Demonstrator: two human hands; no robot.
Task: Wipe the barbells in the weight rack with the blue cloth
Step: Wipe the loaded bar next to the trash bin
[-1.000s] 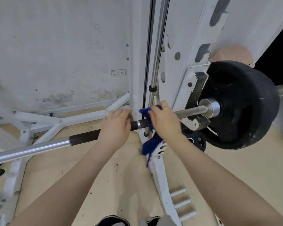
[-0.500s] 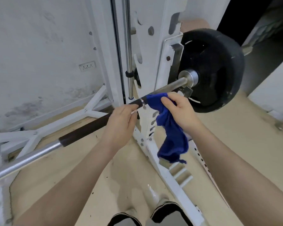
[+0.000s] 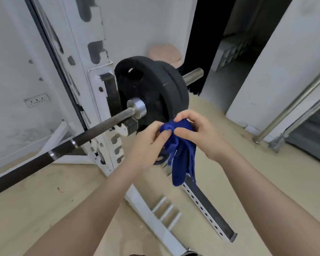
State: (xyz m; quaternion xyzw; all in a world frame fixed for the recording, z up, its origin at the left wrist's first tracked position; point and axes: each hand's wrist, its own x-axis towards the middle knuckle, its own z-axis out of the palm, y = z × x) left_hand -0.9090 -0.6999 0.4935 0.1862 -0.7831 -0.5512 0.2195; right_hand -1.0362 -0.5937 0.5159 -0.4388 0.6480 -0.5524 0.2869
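Both hands meet in front of the weight plates, off the bar; the right hand grips the bunched top of the blue cloth, its fingers curled over the wad and its thumb pressed in from the side; the left hand pinches the same wad from the other side, its fingertips dug into the fabric just below the right hand's thumb; the rest of the cloth hangs in loose folds below the two hands, clear of the floor.

The barbell lies on the weight rack to the left of the left hand and apart from it, running down and away toward the lower left; its dark grip sections alternate with bare steel, and its chrome collar sits just above and left of the left hand; the black weight plates stand directly beyond both hands, the right hand's knuckles close to the lower rim of the plates, though whether they touch cannot be told; the bar's sleeve end pokes out past the plates, above the right hand.

Below the hands a perforated white rail of the rack slants across the floor; well to the right of the right hand stands a steel handrail; a wall socket sits far to the left.
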